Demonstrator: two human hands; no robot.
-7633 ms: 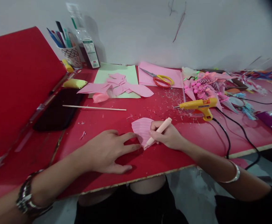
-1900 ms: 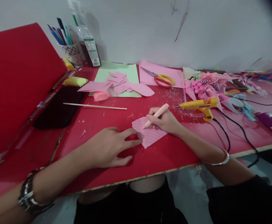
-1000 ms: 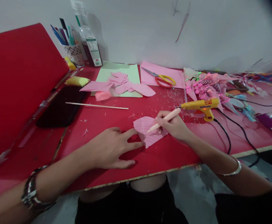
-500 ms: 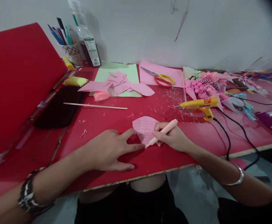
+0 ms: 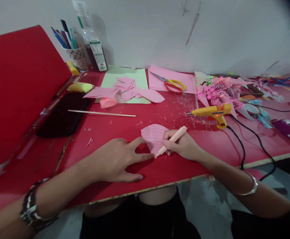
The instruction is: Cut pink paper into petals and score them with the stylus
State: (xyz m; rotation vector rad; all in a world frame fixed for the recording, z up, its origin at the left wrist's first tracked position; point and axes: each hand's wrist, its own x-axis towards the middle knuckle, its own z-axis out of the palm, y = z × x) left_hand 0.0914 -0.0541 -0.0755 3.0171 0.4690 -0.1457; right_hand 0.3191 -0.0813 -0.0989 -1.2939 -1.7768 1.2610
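A fan-shaped pink paper piece (image 5: 152,136) with scored lines lies near the front of the red table (image 5: 174,166). My left hand (image 5: 117,160) rests flat with fingers spread, its fingertips pinning the paper's near left edge. My right hand (image 5: 182,145) is closed around a pale pink stick tool (image 5: 171,140), whose tip presses on the paper's lower point.
A yellow glue gun (image 5: 211,113) with a black cord sits right of my hands. Scissors (image 5: 171,83) lie on pink sheets at the back, beside pink paper scraps (image 5: 127,91), a thin wooden stick (image 5: 102,114), a pen cup (image 5: 75,56), a black pouch (image 5: 62,115) and a tilted red board (image 5: 17,86).
My right hand drew the tool's tip from the paper's upper area down toward its lower point. The left hand stayed pinning the paper.
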